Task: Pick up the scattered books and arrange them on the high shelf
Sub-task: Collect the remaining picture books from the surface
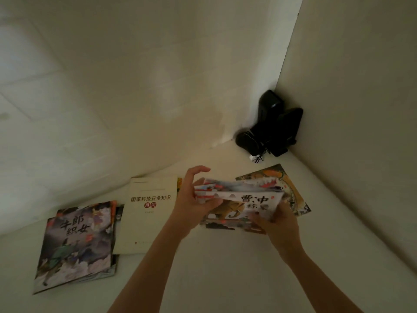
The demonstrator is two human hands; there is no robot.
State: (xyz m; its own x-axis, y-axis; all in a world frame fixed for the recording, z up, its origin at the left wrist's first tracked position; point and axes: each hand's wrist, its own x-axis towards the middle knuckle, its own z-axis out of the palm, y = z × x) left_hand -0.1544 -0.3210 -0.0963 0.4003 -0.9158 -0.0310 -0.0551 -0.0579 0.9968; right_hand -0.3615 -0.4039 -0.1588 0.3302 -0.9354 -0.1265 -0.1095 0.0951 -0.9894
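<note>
Both hands are working at a small stack of picture books (246, 205) held just above a white surface (225, 279), right of the middle of the scene; the left hand (194, 199) is gripping the stack's left edge, thumb curling over the top cover while the other fingers (198, 169) are arching up and spreading loosely behind it; the right hand (276, 222) is pinching the near right corner, fingers curling under and thumb pressing on the cover; the stack's long axis is running left to right, sloping slightly toward the near right, so each hand is holding one end.

More books are lying flat: a dragon-cover book (291, 188) partly under the stack on its far right side; a cream book (146, 215) just left of the left hand; a dark illustrated book (76, 247) further left and nearer, overlapping others beneath it. A black device (274, 125) with cords is sitting in the far corner where the walls meet.

The dragon-cover book is lying closest to the right hand, right beside its fingers, while the cream book is nearest the left; gathering either probably means one hand letting go while the other is keeping the stack squared; loose covers are fanning at the far edge and could slip. The shelf itself is not showing.
</note>
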